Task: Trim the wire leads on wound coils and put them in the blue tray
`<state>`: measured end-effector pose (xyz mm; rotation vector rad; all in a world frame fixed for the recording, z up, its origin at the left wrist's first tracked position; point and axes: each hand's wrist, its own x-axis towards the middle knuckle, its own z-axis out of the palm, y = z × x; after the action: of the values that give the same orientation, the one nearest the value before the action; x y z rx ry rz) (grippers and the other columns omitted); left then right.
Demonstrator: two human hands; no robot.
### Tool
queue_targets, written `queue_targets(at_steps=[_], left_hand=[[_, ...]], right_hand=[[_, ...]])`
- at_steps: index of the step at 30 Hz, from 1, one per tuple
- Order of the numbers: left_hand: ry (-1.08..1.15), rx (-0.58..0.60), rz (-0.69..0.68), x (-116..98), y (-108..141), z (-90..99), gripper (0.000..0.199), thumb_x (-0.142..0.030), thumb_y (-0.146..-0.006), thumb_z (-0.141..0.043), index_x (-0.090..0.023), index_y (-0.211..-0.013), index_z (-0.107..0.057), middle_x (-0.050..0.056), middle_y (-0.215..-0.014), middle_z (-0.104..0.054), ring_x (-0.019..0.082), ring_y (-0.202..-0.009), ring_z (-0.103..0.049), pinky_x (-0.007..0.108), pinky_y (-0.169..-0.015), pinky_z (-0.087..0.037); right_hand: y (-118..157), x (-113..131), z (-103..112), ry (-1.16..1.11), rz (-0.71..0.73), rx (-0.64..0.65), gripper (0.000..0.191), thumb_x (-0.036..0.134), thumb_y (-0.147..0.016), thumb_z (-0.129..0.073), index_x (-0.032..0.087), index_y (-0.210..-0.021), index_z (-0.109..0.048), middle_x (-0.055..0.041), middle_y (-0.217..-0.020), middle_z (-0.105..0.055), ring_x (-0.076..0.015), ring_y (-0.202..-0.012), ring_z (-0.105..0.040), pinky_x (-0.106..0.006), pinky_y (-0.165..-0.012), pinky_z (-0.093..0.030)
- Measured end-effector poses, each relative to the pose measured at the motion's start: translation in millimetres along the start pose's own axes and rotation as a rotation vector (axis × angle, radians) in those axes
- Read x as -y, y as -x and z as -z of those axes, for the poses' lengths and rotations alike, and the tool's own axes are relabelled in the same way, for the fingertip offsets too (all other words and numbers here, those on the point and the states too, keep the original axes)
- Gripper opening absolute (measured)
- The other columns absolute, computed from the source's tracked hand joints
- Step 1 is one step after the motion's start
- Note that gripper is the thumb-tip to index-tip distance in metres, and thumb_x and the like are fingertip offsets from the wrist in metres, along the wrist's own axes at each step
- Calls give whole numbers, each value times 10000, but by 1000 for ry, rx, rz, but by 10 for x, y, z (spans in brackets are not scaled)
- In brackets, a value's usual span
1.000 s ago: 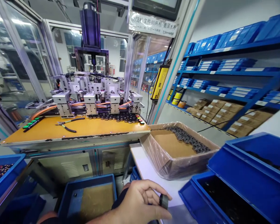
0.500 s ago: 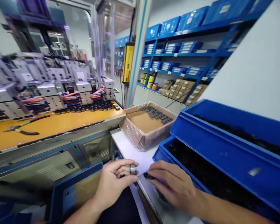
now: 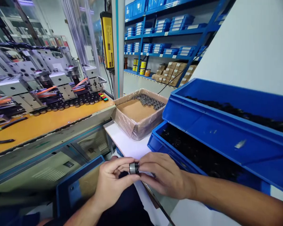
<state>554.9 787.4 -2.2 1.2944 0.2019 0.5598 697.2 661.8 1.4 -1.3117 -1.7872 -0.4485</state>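
Observation:
Between thumb and fingers, my left hand (image 3: 114, 177) grips a short silver metal ring (image 3: 132, 168). My right hand (image 3: 163, 174) pinches a small black part (image 3: 137, 168) against the ring's right side. Ring and part touch; whether one sits inside the other I cannot tell. Both hands are closed and meet above the near edge of the white table (image 3: 122, 138). The right fingers partly cover the black part.
A plastic-wrapped carton (image 3: 134, 127) holds grey parts at its far side. Two stacked blue bins (image 3: 202, 121) with black pieces stand at right. On the left are an orange machine bench (image 3: 58, 121), a row of black-and-metal parts (image 3: 70, 103) and pliers (image 3: 8, 124).
My right hand has moved left and brought the black part against the metal ring. My left hand keeps its grip. The head view has shifted to the right.

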Motion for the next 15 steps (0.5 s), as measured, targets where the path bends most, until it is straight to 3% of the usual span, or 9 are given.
queue_targets(at_steps=[3, 7, 15], left_hand=[[-42, -4, -39, -64, 11, 5, 484, 73, -613, -798, -268, -957, -800, -3, -898, -812, 125, -753, -774, 109, -741, -593], [-72, 12, -38, -94, 17, 15, 491, 71, -601, -808, -264, -960, -804, 6, -846, -812, 141, -720, -774, 116, -712, -598], [-129, 15, 32, -21, 38, 102, 423, -58, -604, -878, -282, -956, -810, 8, -827, -813, 175, -725, -777, 162, -708, -617]], right_hand=[[-43, 3, 48, 8, -34, -14, 125, 152, -952, -587, 89, -1058, -607, -106, -934, -671, -148, -875, -666, -243, -757, -576], [-63, -12, 60, 28, 25, -5, 137, 148, -952, -587, 87, -1072, -610, -99, -922, -662, -148, -862, -656, -253, -737, -579], [-55, -55, 52, 125, 164, 23, 198, 215, -985, -528, 44, -1026, -620, -98, -814, -659, -173, -712, -611, -300, -606, -540]])
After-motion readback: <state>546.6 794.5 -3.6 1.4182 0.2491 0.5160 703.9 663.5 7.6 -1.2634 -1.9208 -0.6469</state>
